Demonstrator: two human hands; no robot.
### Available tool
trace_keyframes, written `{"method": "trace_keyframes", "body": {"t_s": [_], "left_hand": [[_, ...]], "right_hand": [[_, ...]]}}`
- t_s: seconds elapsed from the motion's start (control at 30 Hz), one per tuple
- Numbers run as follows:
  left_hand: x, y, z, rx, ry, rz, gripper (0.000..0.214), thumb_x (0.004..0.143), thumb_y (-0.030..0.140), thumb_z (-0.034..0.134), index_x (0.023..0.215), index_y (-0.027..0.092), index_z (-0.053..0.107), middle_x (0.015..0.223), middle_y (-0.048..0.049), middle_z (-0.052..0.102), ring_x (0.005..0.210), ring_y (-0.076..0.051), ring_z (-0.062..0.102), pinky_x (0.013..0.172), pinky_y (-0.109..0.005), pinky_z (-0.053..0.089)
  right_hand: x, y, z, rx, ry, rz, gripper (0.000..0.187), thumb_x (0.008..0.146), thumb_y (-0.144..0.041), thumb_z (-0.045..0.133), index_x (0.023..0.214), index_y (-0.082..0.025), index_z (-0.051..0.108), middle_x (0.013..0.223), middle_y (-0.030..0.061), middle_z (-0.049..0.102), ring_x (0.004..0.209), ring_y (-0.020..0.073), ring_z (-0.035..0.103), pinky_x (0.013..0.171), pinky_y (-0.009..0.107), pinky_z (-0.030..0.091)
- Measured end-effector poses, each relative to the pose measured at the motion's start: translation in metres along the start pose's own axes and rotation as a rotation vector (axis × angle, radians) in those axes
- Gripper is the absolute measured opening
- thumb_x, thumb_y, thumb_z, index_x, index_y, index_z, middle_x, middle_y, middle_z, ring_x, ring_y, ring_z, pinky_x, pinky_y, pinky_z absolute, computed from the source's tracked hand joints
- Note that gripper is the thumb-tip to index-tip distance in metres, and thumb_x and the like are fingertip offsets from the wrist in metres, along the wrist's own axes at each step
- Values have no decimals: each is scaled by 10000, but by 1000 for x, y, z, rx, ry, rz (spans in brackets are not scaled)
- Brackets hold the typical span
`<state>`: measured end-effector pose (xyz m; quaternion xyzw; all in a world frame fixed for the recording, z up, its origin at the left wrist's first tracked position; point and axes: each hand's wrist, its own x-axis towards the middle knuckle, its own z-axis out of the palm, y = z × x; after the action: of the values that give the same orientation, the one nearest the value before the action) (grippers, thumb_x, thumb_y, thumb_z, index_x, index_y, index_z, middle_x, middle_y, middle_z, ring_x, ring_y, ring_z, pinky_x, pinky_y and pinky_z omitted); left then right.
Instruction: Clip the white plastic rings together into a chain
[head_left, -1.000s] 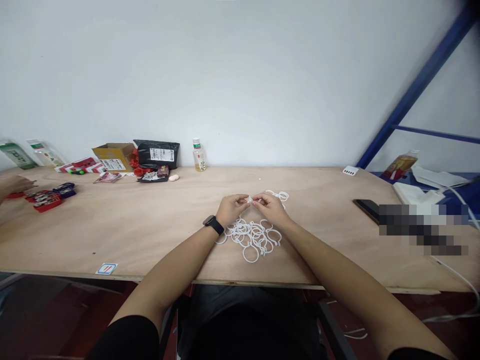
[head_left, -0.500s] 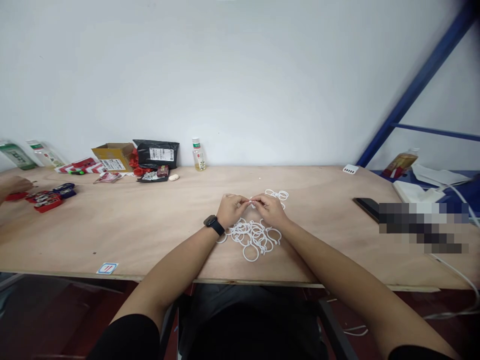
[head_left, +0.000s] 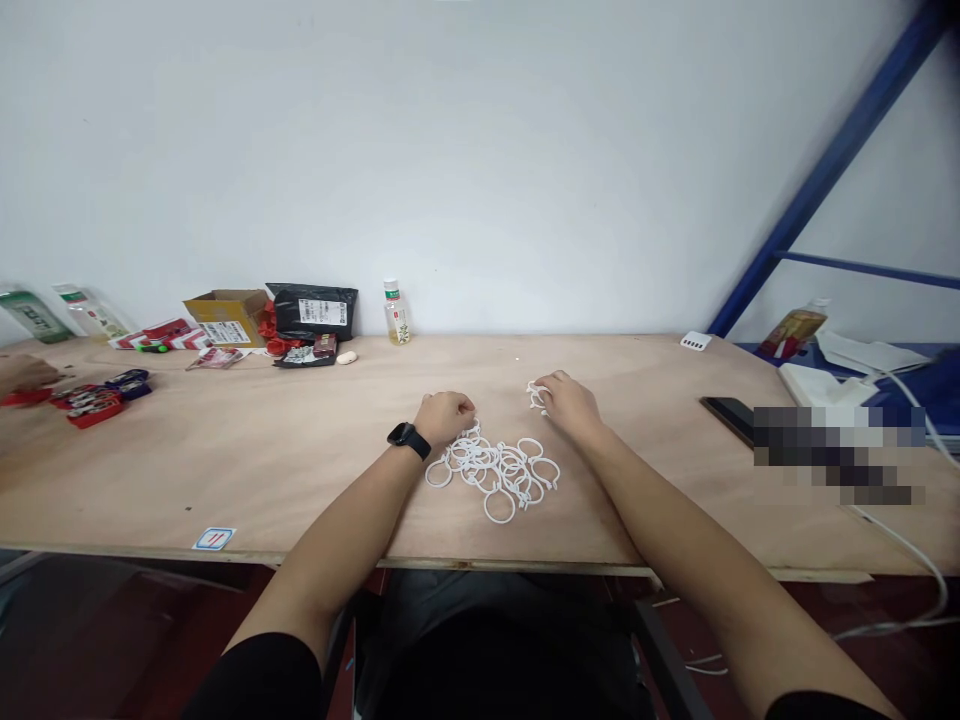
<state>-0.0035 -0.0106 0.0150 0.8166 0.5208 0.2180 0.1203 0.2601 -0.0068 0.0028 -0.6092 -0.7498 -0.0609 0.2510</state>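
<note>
Head view. Left hand (head_left: pixel 445 417) curled, knuckles up, fingertips hidden, at far edge of white plastic ring pile (head_left: pixel 504 470) on desk (head_left: pixel 225 480). Right hand (head_left: pixel 570 403) curled, well apart from left, beyond pile, touching small ring cluster (head_left: pixel 536 396); pinch or rest cannot be told. Pixelated patch (head_left: pixel 836 450) hides items right of right hand.

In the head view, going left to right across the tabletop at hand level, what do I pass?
co-worker's hand → red-and-black packs → left hand → small bunch of white plastic rings → right hand → black phone
</note>
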Motion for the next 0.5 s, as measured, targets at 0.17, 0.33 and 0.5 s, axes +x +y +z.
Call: {"method": "trace_keyframes", "body": {"t_s": [0.17, 0.33, 0.5], "left_hand": [[-1, 4, 1, 2, -41, 44, 189, 722, 359, 648, 840, 234, 726, 803, -8, 737, 767, -191, 660, 728, -279, 463], [1, -3, 11, 7, -67, 51, 211, 760, 276, 614, 938, 235, 719, 779, -11, 732, 769, -182, 659, 727, -270, 471], [8, -8, 14, -270, 76, 0, 234, 797, 240, 567, 982, 178, 696, 802, -27, 709, 739, -157, 635, 698, -260, 480]], "right_hand": [[-3, -15, 5, 226, 4, -58, 228, 875, -211, 534, 1044, -212, 686, 1063, 73, 637, 891, 193, 617, 763, 302, 466], [-13, -45, 6, 401, -38, -312, 202, 884, -206, 537, 1013, -217, 692, 1016, 66, 650, 900, 181, 612, 788, 307, 474], [-18, -54, 8, 427, -41, -416, 205, 872, -202, 558, 1034, -216, 682, 1001, 68, 654, 847, 169, 611, 764, 299, 475]]}}
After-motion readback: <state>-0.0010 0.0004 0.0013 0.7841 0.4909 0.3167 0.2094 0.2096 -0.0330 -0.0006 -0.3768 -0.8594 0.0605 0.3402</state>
